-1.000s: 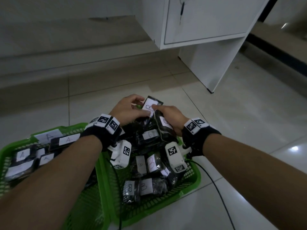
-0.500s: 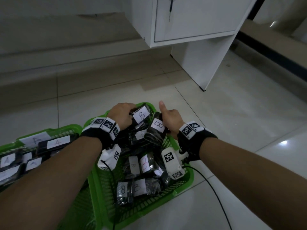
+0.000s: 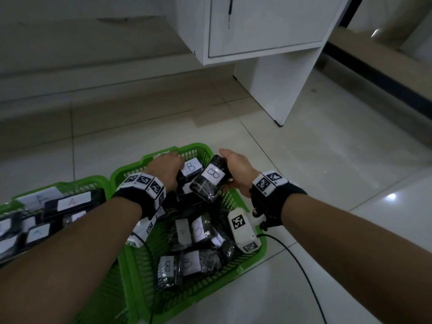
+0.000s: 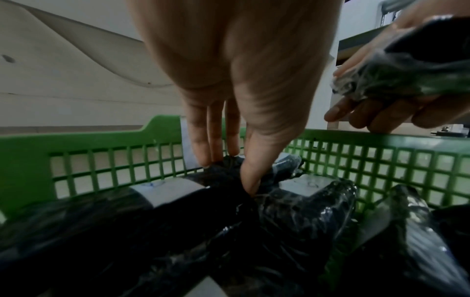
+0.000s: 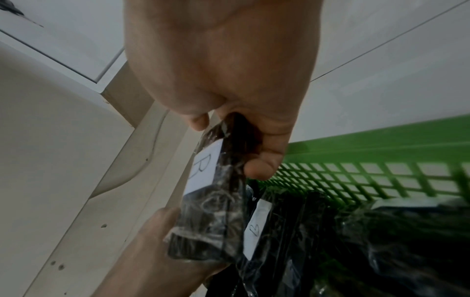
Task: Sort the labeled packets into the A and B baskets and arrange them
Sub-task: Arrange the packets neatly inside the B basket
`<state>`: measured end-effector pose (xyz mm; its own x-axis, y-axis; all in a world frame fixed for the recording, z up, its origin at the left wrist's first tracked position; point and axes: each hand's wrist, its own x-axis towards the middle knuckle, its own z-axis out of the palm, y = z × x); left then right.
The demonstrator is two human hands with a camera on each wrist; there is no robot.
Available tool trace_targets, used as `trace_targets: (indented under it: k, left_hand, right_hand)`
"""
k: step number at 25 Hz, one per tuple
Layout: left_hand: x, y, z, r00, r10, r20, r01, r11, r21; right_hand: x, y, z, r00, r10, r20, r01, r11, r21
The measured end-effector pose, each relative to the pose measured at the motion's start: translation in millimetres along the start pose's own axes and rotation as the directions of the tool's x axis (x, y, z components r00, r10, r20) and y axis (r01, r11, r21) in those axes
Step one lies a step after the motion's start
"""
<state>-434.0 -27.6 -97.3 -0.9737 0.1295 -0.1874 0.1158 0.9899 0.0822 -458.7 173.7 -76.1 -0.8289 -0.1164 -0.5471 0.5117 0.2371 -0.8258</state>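
Two green baskets stand on the floor. The left basket (image 3: 77, 181) holds packets labeled A. The B basket (image 3: 194, 147) holds several black packets labeled B. My left hand (image 3: 163, 168) reaches down at its far end, and in the left wrist view its thumb and fingers (image 4: 211, 158) pinch the end of a black packet (image 4: 287, 166) lying against the basket wall (image 4: 101, 166). My right hand (image 3: 236, 171) grips another B packet (image 3: 210, 181), tilted just above the far right corner. The right wrist view shows this packet (image 5: 216, 201) held between thumb and fingers.
A white cabinet (image 3: 268, 26) with a side panel (image 3: 280, 90) stands beyond the baskets. A black cable (image 3: 304, 277) runs over the tile floor to the right of the B basket. Behind, a low step runs along the wall.
Both hands have come down toward the B basket's far end. The left hand's B packet now lies in the basket. The right hand's packet has tilted over.
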Motion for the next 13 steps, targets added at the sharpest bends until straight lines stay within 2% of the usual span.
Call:
trace_targets:
  k: [5,8,10,13]
  left_hand:
    - [2.1,-9.1,3.8,0.999,-0.034,-0.018,0.032,0.994,-0.101]
    - [-8.2,-18.0,-13.1,0.997,-0.07,-0.036,0.064,0.987,-0.147]
    - [-20.3,-22.8,-25.6,0.996,-0.066,0.056,0.068,0.997,-0.042]
    - [-44.0,-23.4,-32.3,0.966,-0.055,0.254,0.011,0.985,0.17]
  right_hand:
    - [-13.9,0.2,-7.9,0.99,-0.029,0.134,0.014,0.993,0.114]
    - [-11.4,-3.4,-14.5,0.998,-0.042,0.038,0.035,0.985,0.168]
    - [-7.5,-6.5,-19.2,0.999,-0.047,-0.009,0.048,0.979,0.2]
    - [-4.7,-11.9,-18.2,0.998,-0.062,0.007,0.059,0.975,0.216]
